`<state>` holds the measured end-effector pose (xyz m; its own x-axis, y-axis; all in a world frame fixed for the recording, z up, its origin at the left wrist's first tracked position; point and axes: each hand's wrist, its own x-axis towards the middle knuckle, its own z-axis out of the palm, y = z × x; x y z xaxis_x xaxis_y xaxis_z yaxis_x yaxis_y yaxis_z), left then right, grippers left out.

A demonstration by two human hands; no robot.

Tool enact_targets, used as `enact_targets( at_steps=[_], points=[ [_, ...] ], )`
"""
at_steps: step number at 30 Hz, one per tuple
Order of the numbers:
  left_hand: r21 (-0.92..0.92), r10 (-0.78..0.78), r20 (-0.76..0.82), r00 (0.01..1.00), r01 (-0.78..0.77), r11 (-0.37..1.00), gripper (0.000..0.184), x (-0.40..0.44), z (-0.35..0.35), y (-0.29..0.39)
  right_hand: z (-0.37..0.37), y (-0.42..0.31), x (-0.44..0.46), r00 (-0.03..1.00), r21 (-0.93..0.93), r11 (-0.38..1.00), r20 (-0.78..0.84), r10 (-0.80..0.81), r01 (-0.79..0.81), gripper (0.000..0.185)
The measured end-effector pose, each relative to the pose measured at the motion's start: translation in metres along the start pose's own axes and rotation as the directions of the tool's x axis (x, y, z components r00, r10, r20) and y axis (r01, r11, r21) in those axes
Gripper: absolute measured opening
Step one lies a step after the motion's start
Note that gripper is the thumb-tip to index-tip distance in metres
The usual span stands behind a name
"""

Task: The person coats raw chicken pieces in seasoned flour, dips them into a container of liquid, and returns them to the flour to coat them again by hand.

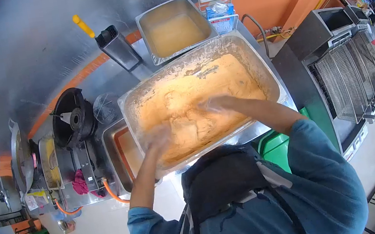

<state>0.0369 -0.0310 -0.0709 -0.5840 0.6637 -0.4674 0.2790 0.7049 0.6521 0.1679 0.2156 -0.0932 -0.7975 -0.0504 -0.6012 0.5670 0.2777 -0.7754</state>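
Note:
A large metal tray (270, 76) on the counter holds an orange-yellow powder (235, 74), heaped unevenly, with bare metal showing at the back left. Over the left part of the powder is my left hand (157, 138), blurred by motion, so its fingers cannot be made out. My right hand (215, 106) is low over the middle of the powder, also smeared, its fingers unclear. Whether either hand holds some powder is hidden by the blur.
Behind the tray is a metal pan (178, 31) of yellowish liquid, beside a blue-and-white box (222, 21). A knife holder (117, 49) and black pot (72, 117) stand left. Fryer baskets (347, 75) are right; a green bin (275, 149) is below.

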Motion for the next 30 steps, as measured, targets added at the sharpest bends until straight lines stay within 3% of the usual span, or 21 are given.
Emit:
enact_targets(
  at_steps=[1, 2, 3, 4, 6, 9, 11, 12, 13, 14, 16, 18, 20, 21, 22, 23, 25, 27, 28, 29, 30],
  points=[
    [-0.109, -0.023, 0.007, 1.000, 0.023, 0.994, 0.033, -0.002, 0.003, 0.003, 0.008, 0.001, -0.003, 0.994, 0.317, 0.944, 0.029, -0.106, 0.092, 0.044],
    [-0.216, -0.046, 0.015, 0.999, 0.048, 0.975, 0.033, -0.004, 0.006, 0.005, 0.025, 0.005, -0.009, 0.977, 0.606, 0.780, 0.028, -0.213, 0.153, 0.044],
    [-0.447, -0.179, 0.059, 0.982, 0.186, 0.875, 0.033, -0.019, 0.005, 0.042, 0.037, 0.009, -0.013, 0.951, 0.832, 0.526, -0.007, -0.309, 0.177, 0.045],
    [-0.640, -0.291, 0.132, 0.947, 0.306, 0.705, 0.033, -0.024, 0.003, 0.064, 0.039, 0.001, -0.017, 0.937, 0.819, 0.524, -0.050, -0.344, 0.236, 0.044],
    [-0.778, -0.202, 0.067, 0.977, 0.178, 0.603, 0.032, -0.009, -0.001, 0.056, 0.042, -0.031, -0.025, 0.899, 0.783, 0.513, -0.129, -0.418, 0.351, 0.042],
    [-0.821, -0.112, 0.031, 0.993, 0.089, 0.563, 0.028, -0.011, -0.033, 0.042, 0.002, 0.012, 0.022, 0.819, 0.893, 0.374, 0.013, -0.573, 0.248, 0.040],
    [-0.789, -0.082, -0.028, 0.996, 0.029, 0.614, 0.025, -0.012, -0.037, 0.040, -0.006, -0.052, -0.035, 0.979, 0.603, 0.771, -0.114, -0.171, 0.205, 0.040],
    [-0.756, -0.077, -0.082, 0.994, -0.012, 0.654, 0.024, -0.007, -0.024, 0.038, -0.005, -0.075, -0.058, 0.969, 0.425, 0.900, -0.246, 0.016, 0.093, 0.039],
    [-0.719, -0.067, -0.136, 0.988, -0.052, 0.693, 0.023, -0.001, -0.012, 0.036, 0.001, -0.053, -0.034, 0.938, 0.353, 0.901, -0.315, -0.141, 0.254, 0.039],
    [-0.773, -0.085, -0.150, 0.985, -0.063, 0.631, 0.022, 0.012, 0.000, 0.033, 0.010, -0.014, 0.008, 0.880, 0.272, 0.872, -0.373, -0.295, 0.408, 0.038],
    [-0.864, -0.124, -0.165, 0.978, -0.082, 0.497, 0.020, 0.034, 0.016, 0.033, 0.017, -0.024, 0.015, 0.852, 0.463, 0.732, -0.412, -0.322, 0.500, 0.036],
    [-0.812, -0.080, -0.144, 0.986, -0.072, 0.579, 0.021, 0.032, 0.009, 0.037, 0.017, -0.060, 0.010, 0.947, 0.874, 0.364, -0.300, -0.113, 0.320, 0.034],
    [-0.507, -0.040, -0.242, 0.970, -0.091, 0.857, 0.024, 0.020, -0.010, 0.054, 0.005, -0.046, 0.011, 0.807, 0.552, 0.597, -0.478, -0.346, 0.582, 0.031],
    [-0.163, 0.015, -0.332, 0.943, -0.073, 0.984, 0.027, 0.010, -0.022, 0.066, -0.002, -0.038, 0.016, 0.788, 0.420, 0.688, -0.481, -0.384, 0.592, 0.030],
    [-0.117, 0.016, -0.374, 0.927, -0.064, 0.991, 0.029, 0.014, -0.023, 0.066, -0.010, -0.029, 0.020, 0.767, 0.277, 0.758, -0.484, -0.421, 0.590, 0.029],
    [-0.071, 0.017, -0.416, 0.909, -0.051, 0.996, 0.031, 0.017, -0.024, 0.067, -0.021, -0.024, 0.028, 0.812, 0.205, 0.848, -0.462, -0.357, 0.489, 0.028],
    [-0.579, -0.154, -0.389, 0.908, -0.111, 0.808, 0.036, 0.043, -0.007, 0.045, -0.024, -0.005, 0.060, 0.811, 0.274, 0.811, -0.460, -0.362, 0.517, 0.031],
    [-0.332, -0.063, -0.385, 0.921, -0.074, 0.940, 0.039, 0.039, -0.017, 0.066, -0.013, 0.024, 0.106, 0.701, 0.514, 0.476, -0.536, -0.471, 0.714, 0.039],
    [-0.200, -0.027, -0.362, 0.932, -0.049, 0.979, 0.040, 0.033, -0.018, 0.073, -0.010, 0.037, 0.117, 0.674, 0.384, 0.556, -0.474, -0.567, 0.737, 0.041],
    [-0.218, -0.050, -0.260, 0.964, -0.008, 0.976, 0.040, 0.033, -0.023, 0.071, -0.015, 0.044, 0.129, 0.647, 0.237, 0.608, -0.393, -0.654, 0.758, 0.043],
    [-0.233, -0.074, -0.156, 0.985, 0.037, 0.972, 0.041, 0.033, -0.033, 0.065, -0.019, 0.039, 0.118, 0.703, 0.086, 0.713, -0.285, -0.652, 0.696, 0.045]
  ],
)
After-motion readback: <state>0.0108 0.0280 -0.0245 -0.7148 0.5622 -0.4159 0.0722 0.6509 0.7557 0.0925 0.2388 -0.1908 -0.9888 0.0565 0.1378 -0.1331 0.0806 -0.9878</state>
